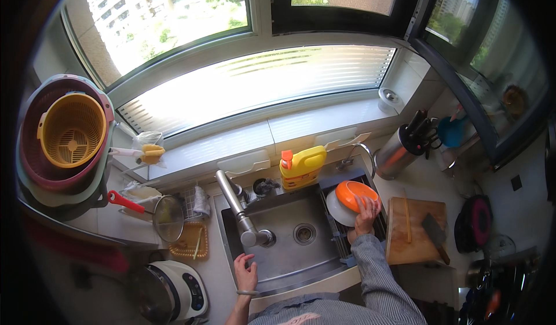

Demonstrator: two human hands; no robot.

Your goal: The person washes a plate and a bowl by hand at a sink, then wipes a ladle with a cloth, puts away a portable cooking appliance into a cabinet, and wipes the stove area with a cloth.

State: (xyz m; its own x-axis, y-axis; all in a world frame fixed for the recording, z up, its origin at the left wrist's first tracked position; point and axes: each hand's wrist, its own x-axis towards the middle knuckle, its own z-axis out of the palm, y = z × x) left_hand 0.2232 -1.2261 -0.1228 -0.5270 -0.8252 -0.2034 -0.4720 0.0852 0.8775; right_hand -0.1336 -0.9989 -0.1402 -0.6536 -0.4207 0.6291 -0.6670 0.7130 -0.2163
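Note:
My right hand grips the near rim of an orange bowl, which is tilted over a white bowl. Both are at the black dish rack on the right side of the stainless steel sink. My left hand is over the sink's near left edge, fingers apart and holding nothing. The metal faucet reaches over the basin from the back left. Behind the sink stands a yellow detergent jug with an orange cap.
To the right, a wooden cutting board bears chopsticks and a cleaver; a knife holder stands behind. On the left are a red-handled strainer, a wicker-like tray, a white appliance and stacked colanders.

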